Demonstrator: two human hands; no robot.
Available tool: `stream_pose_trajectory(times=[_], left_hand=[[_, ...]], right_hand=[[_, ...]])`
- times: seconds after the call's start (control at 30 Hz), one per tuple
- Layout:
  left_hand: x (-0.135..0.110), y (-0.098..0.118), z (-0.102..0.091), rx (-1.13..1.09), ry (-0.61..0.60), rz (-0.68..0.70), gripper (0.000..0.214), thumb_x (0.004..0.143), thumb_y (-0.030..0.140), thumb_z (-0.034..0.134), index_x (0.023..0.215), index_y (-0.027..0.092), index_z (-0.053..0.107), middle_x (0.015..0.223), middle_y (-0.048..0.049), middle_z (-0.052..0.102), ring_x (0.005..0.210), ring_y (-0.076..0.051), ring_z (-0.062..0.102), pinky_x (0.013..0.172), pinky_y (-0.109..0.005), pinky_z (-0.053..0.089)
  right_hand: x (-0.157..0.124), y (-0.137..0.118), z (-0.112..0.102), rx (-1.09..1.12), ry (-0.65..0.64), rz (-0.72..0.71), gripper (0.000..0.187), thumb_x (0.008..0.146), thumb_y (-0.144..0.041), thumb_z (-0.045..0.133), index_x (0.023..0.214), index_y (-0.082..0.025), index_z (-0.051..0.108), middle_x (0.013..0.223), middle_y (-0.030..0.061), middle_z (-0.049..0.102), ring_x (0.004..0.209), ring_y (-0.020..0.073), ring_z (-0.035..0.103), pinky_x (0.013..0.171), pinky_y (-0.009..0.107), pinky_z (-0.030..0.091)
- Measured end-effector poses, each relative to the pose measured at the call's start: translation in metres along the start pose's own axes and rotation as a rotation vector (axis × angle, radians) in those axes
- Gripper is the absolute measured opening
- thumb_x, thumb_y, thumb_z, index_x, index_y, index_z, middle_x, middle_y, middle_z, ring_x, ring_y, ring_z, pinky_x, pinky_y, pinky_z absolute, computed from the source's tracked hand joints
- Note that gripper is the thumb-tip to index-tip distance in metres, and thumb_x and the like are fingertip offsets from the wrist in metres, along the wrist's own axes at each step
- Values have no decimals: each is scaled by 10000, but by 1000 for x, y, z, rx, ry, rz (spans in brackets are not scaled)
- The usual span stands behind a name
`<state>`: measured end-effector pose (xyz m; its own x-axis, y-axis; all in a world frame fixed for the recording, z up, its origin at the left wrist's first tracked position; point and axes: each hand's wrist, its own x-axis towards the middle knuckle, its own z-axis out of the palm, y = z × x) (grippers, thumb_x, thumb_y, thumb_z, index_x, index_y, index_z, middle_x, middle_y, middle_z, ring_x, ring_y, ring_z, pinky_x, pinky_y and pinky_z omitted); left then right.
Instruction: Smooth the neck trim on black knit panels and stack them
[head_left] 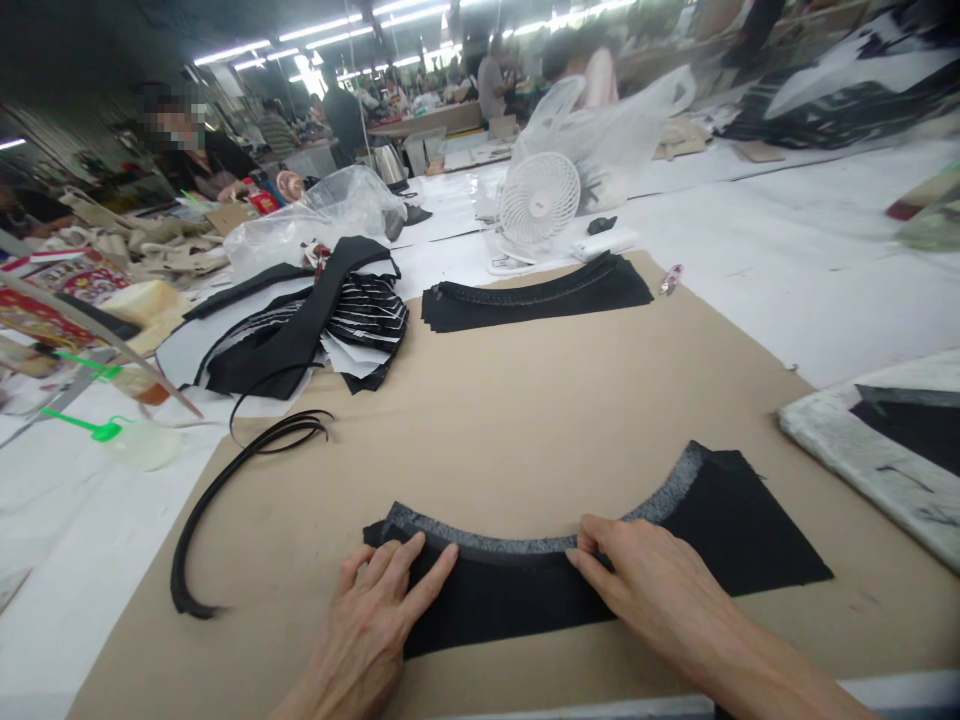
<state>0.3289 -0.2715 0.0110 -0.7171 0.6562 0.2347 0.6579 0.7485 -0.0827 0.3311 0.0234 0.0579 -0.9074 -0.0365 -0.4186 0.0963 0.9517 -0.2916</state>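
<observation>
A black fabric piece [510,595] lies near the front of the brown paper, its curved upper edge lined with a speckled grey strip [487,541]. My left hand [379,605] rests on its left end, fingers spread and lying flat. Midway along the curve, my right hand [645,565] pinches the edge between thumb and forefinger. What sits between those fingertips is mostly hidden. Left of the piece are loose thin black strips [251,455], bent in a curve. Farther back lies a stack of similar curved black pieces [536,297].
Brown paper [525,400] covers the white table. A pile of black and white pieces [300,325] sits back left, near green-tipped bottles [142,440]. A white fan [538,200] and plastic bag [630,120] stand behind. At right is a pale board [832,425]. Several people work beyond.
</observation>
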Motion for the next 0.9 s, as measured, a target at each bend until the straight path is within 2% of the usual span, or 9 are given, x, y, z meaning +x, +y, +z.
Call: stream_pose_trajectory(times=[0.23, 0.37, 0.53, 0.63, 0.7, 0.77, 0.9], left_hand=[[3, -2, -4, 9, 10, 21, 638, 848, 9, 339, 1368, 362, 448, 1158, -51, 640, 1002, -166, 545, 908, -328, 295], [5, 0, -3, 51, 17, 57, 628, 873, 41, 366, 1390, 396, 397, 1135, -54, 633, 998, -170, 544, 902, -327, 301], [6, 0, -1, 46, 13, 24, 584, 896, 71, 387, 1364, 418, 430, 1128, -65, 602, 1025, -192, 528, 898, -349, 310], [9, 2, -4, 38, 61, 20, 542, 888, 77, 424, 1310, 408, 505, 1141, -56, 586, 1049, -201, 508, 881, -342, 322], [16, 10, -6, 0, 102, 13, 481, 886, 86, 432, 1259, 356, 569, 1170, -63, 579, 1084, -209, 493, 882, -336, 336], [28, 28, -6, -100, 135, 48, 435, 894, 100, 400, 1254, 264, 581, 1192, -83, 581, 1116, -208, 484, 892, -325, 354], [56, 74, 2, -304, 209, 214, 413, 919, 159, 314, 1235, 80, 568, 1109, -125, 626, 1082, -216, 515, 912, -326, 387]], right_hand=[[1, -3, 2, -61, 3, 2, 214, 887, -235, 434, 736, -215, 585, 715, 57, 692, 716, 260, 671, 553, 291, 288], [1, -7, 0, -99, -2, 22, 187, 900, -241, 441, 812, -211, 602, 756, 75, 701, 748, 287, 682, 555, 304, 334], [-1, -5, -1, -111, 15, 20, 172, 912, -276, 454, 850, -202, 597, 763, 85, 703, 743, 294, 686, 554, 310, 377], [-2, -6, -3, -133, 13, 21, 168, 915, -267, 455, 863, -201, 601, 765, 88, 705, 744, 304, 689, 558, 315, 393], [-2, -6, -4, -138, 0, 22, 162, 914, -260, 458, 875, -201, 604, 764, 90, 706, 751, 312, 690, 565, 322, 404], [-2, -6, -4, -127, 1, 13, 156, 912, -269, 468, 872, -203, 603, 770, 87, 706, 760, 312, 690, 577, 326, 413], [-3, -6, -1, -115, 37, -5, 152, 912, -271, 476, 880, -199, 606, 778, 82, 710, 753, 289, 692, 572, 309, 414]])
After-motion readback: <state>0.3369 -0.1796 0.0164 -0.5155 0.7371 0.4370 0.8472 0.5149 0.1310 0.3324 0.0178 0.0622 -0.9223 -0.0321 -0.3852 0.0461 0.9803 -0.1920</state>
